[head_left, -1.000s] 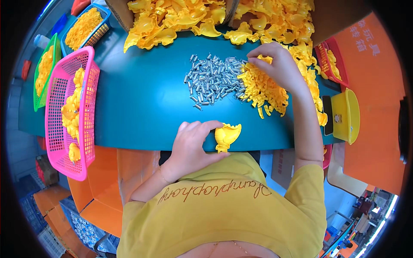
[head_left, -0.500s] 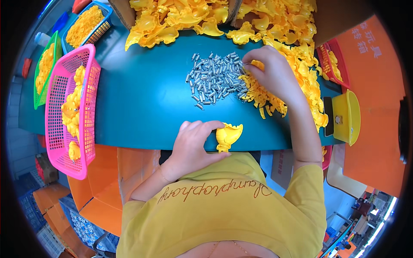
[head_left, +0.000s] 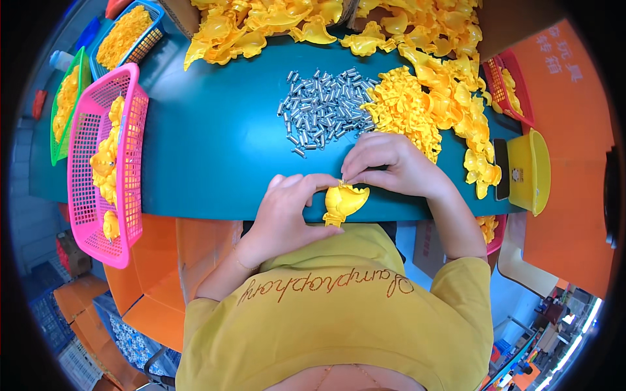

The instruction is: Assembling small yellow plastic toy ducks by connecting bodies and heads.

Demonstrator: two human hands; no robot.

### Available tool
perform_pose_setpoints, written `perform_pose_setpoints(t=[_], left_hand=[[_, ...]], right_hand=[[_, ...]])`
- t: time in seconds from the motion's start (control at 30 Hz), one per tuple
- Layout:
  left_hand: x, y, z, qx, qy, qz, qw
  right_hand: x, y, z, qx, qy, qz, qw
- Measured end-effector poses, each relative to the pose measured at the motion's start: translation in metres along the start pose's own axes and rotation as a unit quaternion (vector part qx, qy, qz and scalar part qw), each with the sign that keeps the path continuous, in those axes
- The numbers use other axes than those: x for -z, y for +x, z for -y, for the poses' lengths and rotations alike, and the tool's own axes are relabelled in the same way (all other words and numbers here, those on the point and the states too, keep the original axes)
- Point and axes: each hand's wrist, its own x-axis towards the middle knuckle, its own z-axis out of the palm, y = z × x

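Note:
Between the thumb and forefinger of my left hand (head_left: 287,212) is a yellow plastic shell half (head_left: 343,202), its hollow side up, over the table's front edge. My right hand (head_left: 391,163) pinches at the shell's upper rim. A tiny piece sits in those fingertips, too covered to name. Just beyond lies a heap of small silver metal cylinders (head_left: 326,107) with thin ends. To their right is a pile of small yellow plastic parts (head_left: 404,107).
More yellow shell halves (head_left: 261,32) spill from boxes at the back and down the right side. A pink basket (head_left: 135,163) with yellow pieces stands left, near green (head_left: 82,78) and blue baskets (head_left: 151,36). A yellow tub (head_left: 531,173) and a red basket (head_left: 527,111) stand right.
My right hand has come back from the small yellow parts to the shell's rim. My left hand keeps its hold on the shell, almost unmoved.

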Motion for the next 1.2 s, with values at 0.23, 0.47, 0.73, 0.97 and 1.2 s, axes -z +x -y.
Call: perform_pose_setpoints(t=[0.23,0.47,0.73,0.97,1.2], left_hand=[[0.001,0.000,-0.001,-0.002,-0.014,-0.002,1.000],[0.000,0.000,0.002,-0.008,-0.011,-0.003,1.000],[-0.003,-0.002,0.000,0.008,-0.011,-0.017,1.000],[-0.006,0.005,-0.005,0.025,0.009,-0.012,1.000],[-0.006,0.001,-0.006,0.023,0.049,-0.043,0.998]], right_hand=[[-0.007,-0.005,0.002,-0.016,-0.046,0.000,0.999],[-0.010,-0.005,0.011,0.036,-0.166,0.020,0.985],[-0.023,-0.011,0.017,-0.028,-0.053,-0.010,0.998],[-0.051,-0.025,0.019,-0.115,-0.103,-0.169,0.973],[-0.052,-0.015,0.011,-0.133,-0.064,-0.126,0.981]])
